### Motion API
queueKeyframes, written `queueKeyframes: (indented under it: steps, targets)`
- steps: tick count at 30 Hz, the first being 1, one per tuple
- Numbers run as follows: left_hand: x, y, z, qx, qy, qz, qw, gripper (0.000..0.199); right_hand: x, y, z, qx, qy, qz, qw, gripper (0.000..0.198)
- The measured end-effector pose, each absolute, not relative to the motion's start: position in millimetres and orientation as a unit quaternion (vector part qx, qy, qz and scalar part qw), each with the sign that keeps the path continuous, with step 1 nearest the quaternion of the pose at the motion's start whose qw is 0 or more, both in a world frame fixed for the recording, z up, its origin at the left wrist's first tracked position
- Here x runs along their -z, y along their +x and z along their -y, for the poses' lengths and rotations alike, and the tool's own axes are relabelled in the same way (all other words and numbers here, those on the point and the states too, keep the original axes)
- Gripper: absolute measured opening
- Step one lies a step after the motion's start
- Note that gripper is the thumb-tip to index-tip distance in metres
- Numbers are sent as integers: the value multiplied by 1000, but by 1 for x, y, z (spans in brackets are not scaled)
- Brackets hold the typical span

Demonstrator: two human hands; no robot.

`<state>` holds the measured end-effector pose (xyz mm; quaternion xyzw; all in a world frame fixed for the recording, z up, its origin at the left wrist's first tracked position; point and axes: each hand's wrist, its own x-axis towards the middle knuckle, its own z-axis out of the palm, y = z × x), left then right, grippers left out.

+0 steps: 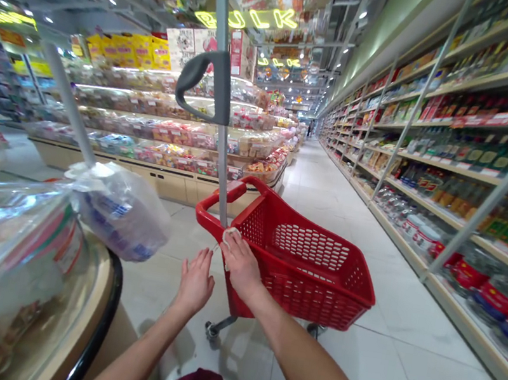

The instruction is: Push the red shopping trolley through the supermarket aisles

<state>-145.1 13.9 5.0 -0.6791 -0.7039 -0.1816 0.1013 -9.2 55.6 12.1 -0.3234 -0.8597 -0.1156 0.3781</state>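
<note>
A red plastic shopping cart (pixel 302 278) stands in front of me on the floor. My right hand (pixel 242 266) lies at its near left corner, below the push handle (pixel 208 215). A crumpled white cloth or tissue (pixel 229 235) is under its fingers, against the cart. Just left of it, my left hand (pixel 198 281) is raised with fingers stretched out. A thin white strand or cloth edge shows near its fingertips; whether they touch it I cannot tell.
A grey pole (pixel 223 159) with a looped grey handle (pixel 203 85) rises behind the cart's handle. At left, a plastic bag (pixel 122 211) hangs by a rounded display counter (pixel 86 318). Bulk-food bins (pixel 167 131) stand behind; bottle shelves (pixel 479 168) line the right side.
</note>
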Motion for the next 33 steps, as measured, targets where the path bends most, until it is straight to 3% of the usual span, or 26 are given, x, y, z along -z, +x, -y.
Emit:
queueKeyframes:
  steps: [4,9,12,19,27,33]
  targets:
    - [-9,-153,-12,198,-680,697,109,55,7,-13,-53,89,-311,892,315,26]
    - [-29,-145,-17,247,-686,666,157,53,-34,-26,-65,94,-345,825,437,34]
    - [-44,-130,-26,271,-711,617,201,55,-44,-13,-78,83,-398,806,430,35]
    - [-55,-109,-44,190,-784,543,231,60,25,133,-69,104,-521,748,399,43]
    - [-37,-82,-52,156,-780,556,243,57,10,91,-67,104,-471,787,385,41]
    - [-36,-81,-48,157,-779,558,241,58,49,232,-46,125,-575,705,395,44]
